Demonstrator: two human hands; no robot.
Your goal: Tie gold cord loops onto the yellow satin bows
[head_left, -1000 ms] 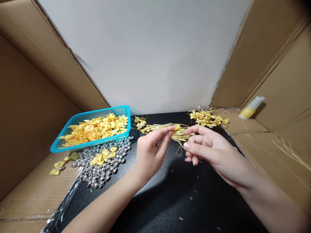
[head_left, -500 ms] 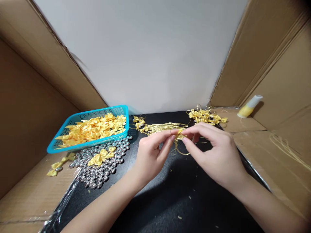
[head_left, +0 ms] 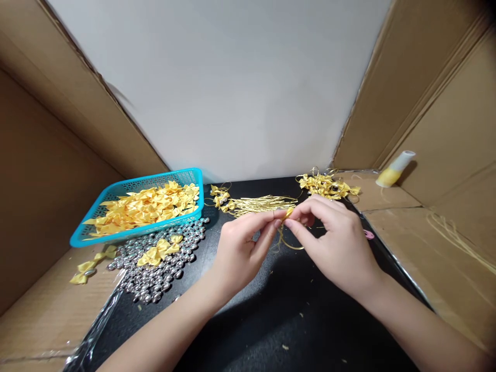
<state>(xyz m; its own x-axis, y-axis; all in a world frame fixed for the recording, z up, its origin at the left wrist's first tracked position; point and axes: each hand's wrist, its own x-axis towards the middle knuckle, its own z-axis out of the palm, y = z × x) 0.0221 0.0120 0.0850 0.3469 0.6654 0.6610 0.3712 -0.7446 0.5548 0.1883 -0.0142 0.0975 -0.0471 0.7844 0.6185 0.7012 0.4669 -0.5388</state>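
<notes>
Between my fingertips, above the black tabletop, is a small yellow ribbon bow (head_left: 289, 213), mostly covered by the fingers. My left hand (head_left: 242, 248) pinches it from the left with thumb and index finger. From the right, my right hand (head_left: 335, 240) grips it the same way. A thin gold cord (head_left: 289, 244) hangs in a loop below the bow. Just behind the hands lies a bundle of gold ties (head_left: 263, 204), with a few finished-looking bows (head_left: 220, 199) at its left end.
A turquoise basket (head_left: 75, 238) of yellow bows stands at left. Silver beads (head_left: 155, 281) spread before it, with some bows (head_left: 160, 250) on top. At back right are a pile of corded bows (head_left: 325, 185) and a yellow-white spool (head_left: 395, 169). Cardboard walls (head_left: 437, 113) flank the table.
Both hands stay pinched at the bow, the right fingertips slightly closer to the left ones. The view has shifted a little, and a pink item now shows beside the right wrist.
</notes>
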